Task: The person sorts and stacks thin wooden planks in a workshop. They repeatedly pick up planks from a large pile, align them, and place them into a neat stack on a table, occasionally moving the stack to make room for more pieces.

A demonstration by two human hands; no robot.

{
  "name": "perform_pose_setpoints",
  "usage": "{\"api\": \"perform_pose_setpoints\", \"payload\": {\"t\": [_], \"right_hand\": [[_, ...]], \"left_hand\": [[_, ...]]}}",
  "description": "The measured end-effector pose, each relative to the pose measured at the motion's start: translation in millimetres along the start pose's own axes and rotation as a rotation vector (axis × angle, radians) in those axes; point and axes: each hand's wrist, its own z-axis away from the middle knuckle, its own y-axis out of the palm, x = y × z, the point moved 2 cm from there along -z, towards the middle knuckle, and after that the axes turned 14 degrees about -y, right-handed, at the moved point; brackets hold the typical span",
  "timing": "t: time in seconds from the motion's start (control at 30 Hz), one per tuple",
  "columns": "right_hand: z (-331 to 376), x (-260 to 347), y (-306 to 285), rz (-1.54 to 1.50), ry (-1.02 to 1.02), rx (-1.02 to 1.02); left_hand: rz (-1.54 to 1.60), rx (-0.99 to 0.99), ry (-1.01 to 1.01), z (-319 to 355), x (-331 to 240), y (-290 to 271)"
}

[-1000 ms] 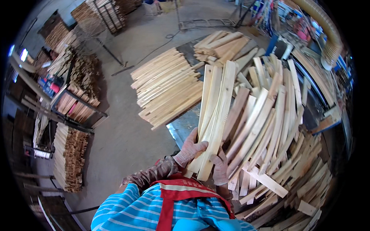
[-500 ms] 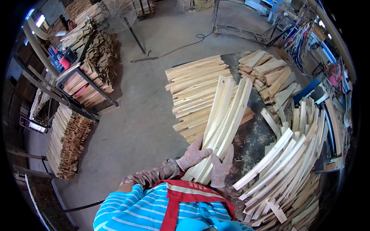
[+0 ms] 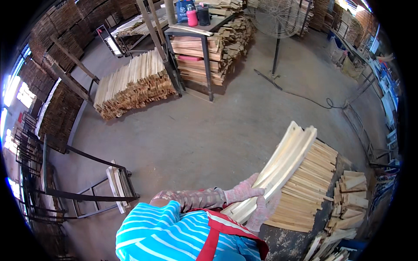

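Both my gloved hands grip one bundle of long pale wooden slats [image 3: 278,167], held slanting up and to the right. My left hand [image 3: 243,191] clasps its near end from the left side. From below and to the right, my right hand [image 3: 263,211] supports the same end. The bundle hovers over a flat stack of similar slats [image 3: 311,191] lying on a dark work surface [image 3: 283,243] at the lower right.
A pile of short wood offcuts [image 3: 350,200] lies right of the stack. On the concrete floor stand a metal table [image 3: 200,39] with bottles, stacked slats [image 3: 133,85], a pedestal fan [image 3: 276,17] with its cable, and a metal rack [image 3: 91,187] at left.
My view has swung left, away from the heap of loose slats. The bundle stays in both hands and now sits above the flat stack at my right.
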Motion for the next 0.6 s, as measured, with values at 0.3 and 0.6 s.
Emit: {"api": "perform_pose_setpoints", "payload": {"t": [0.3,0.6], "right_hand": [[-74,-39,32,-0.125,0.123,0.116],[-154,-29,46,0.059,-0.05,-0.142]], "left_hand": [[0.37,0.064,0.047,-22,-73,-47],[0.267,0.356,0.013,-111,-139,-60]]}}
